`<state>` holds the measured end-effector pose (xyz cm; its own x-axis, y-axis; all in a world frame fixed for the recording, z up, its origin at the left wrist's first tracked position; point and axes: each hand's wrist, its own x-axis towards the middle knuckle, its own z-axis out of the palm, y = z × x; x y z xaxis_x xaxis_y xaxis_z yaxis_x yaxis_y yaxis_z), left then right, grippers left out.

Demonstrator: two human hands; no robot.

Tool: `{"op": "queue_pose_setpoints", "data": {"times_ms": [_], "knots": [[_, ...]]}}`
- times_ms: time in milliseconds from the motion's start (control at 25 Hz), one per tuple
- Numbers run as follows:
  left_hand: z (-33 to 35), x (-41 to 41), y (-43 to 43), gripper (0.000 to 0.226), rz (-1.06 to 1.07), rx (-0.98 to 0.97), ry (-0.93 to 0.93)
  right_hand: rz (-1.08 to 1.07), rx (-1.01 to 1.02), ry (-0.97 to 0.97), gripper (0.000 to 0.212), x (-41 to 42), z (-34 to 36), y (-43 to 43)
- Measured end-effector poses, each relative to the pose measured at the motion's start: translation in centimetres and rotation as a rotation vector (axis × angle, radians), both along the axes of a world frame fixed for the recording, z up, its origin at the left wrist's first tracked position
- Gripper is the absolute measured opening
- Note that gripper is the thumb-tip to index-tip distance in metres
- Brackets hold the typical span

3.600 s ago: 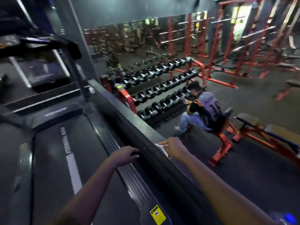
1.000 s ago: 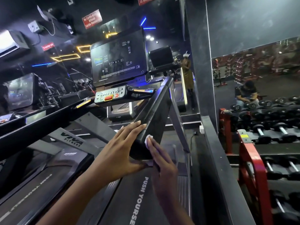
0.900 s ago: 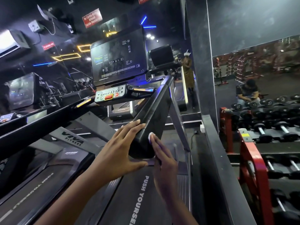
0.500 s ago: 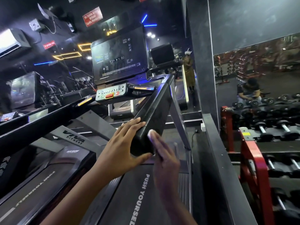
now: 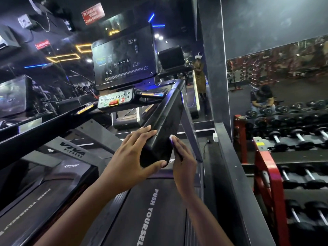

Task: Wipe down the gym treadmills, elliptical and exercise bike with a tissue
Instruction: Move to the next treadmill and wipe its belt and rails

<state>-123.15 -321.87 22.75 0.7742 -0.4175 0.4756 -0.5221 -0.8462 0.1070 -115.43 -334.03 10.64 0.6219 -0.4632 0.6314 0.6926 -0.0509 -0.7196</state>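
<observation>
- Step in hand: wiping the right handrail [image 5: 165, 121] of a treadmill [image 5: 150, 219], at the rail's near end.
- Left hand [image 5: 134, 157]: laid open. The fingers lie straight along the top face of the rail's near end and the thumb lies across the end cap. It appears to brace the rail and grips nothing.
- Right hand [image 5: 184, 160]: flat, with straight fingers pressed against the rail's right side face.
- Tissue [image 5: 171, 137]: pinned between the right fingers and that side face. Only a small white edge shows at the fingertips.
- Judged progress: one rail end is under treatment. Whether the console screen [image 5: 124, 55], the button panel [image 5: 115, 101] or the opposite rail have been wiped cannot be told from their surfaces.
- Judged remaining:
  - the upper length of this rail toward the console;
  - the neighbouring treadmill [image 5: 71, 151] at the left;
  - the elliptical and the exercise bike, neither of which can be picked out here.
- On this evidence, most of the job looks still outstanding.
- Containers: no tissue box, bin or spray bottle is in view.
- The only holder is the red dumbbell rack [image 5: 266, 167] along the right, beyond the dark partition ledge [image 5: 230, 157]. Its tiers carry rows of dumbbells [image 5: 276, 137].
- Also present: a seated person [image 5: 262, 98] beyond the top of the rack.
</observation>
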Motion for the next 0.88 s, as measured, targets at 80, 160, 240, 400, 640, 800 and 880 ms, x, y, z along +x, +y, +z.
{"op": "queue_pose_setpoints", "data": {"times_ms": [80,160,240,400,640,800,880], "knots": [[1.1,0.0,-0.4,0.094,0.041,0.025,0.105,0.05,-0.033,-0.091,0.035,-2.1,0.8,0.4],[2.0,0.6,-1.2,0.092,0.083,0.028,0.151,0.11,-0.097,-0.213,0.033,-3.7,1.4,0.9],[2.4,1.5,-2.3,0.091,0.17,0.037,0.176,0.204,-0.076,-0.226,0.035,-2.5,1.4,0.7],[3.3,3.4,-3.9,0.088,0.349,0.093,0.282,0.299,0.044,-0.082,0.043,3.1,1.0,-0.4],[3.2,3.8,-4.0,0.105,0.459,0.176,0.316,0.21,-0.006,-0.12,0.042,4.9,0.6,-2.1],[3.3,3.7,-4.1,0.105,0.468,0.149,0.335,0.352,-0.156,-0.328,0.036,1.3,0.5,-1.3],[3.4,3.7,-4.1,0.106,0.465,0.119,0.368,0.292,-0.222,-0.353,0.036,3.2,0.1,-1.3]]}}
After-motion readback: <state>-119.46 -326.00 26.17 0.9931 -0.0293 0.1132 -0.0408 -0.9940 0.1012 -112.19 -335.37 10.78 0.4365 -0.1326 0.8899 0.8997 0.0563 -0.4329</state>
